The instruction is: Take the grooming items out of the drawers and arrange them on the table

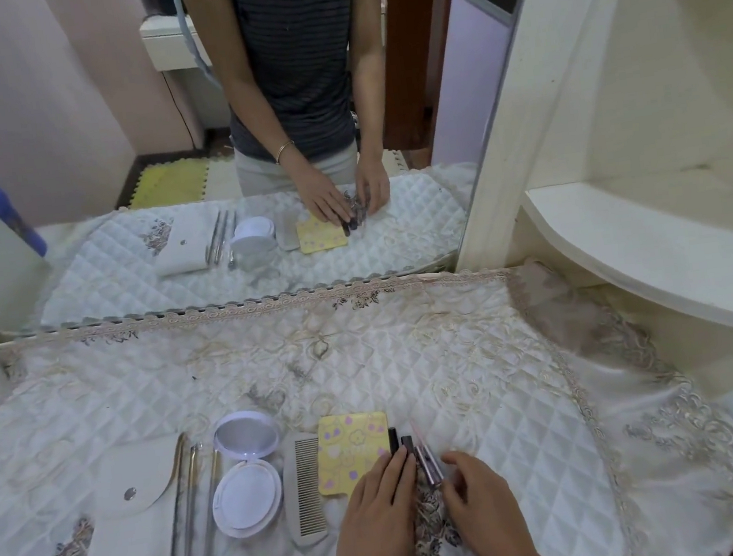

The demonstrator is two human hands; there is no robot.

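Observation:
A row of grooming items lies on the quilted white tablecloth (pixel 365 361): a white pouch (pixel 123 529), three thin metal tools (pixel 193 497), an open round compact (pixel 245 473), a grey comb (pixel 308 488) and a yellow patterned card mirror (pixel 353 445). Right of the mirror lie two dark tubes (pixel 401 446) and a pinkish lip-gloss tube (pixel 425 455). My left hand (pixel 375 512) rests its straight fingers on the dark tubes. My right hand (pixel 478 490) touches the pinkish tube's lower end with bent fingertips.
A large mirror (pixel 245 131) stands behind the table and reflects a person and the items. A cream curved shelf (pixel 658 260) juts out at right. The cloth's lace edge (pixel 651 427) drapes over the table's right side.

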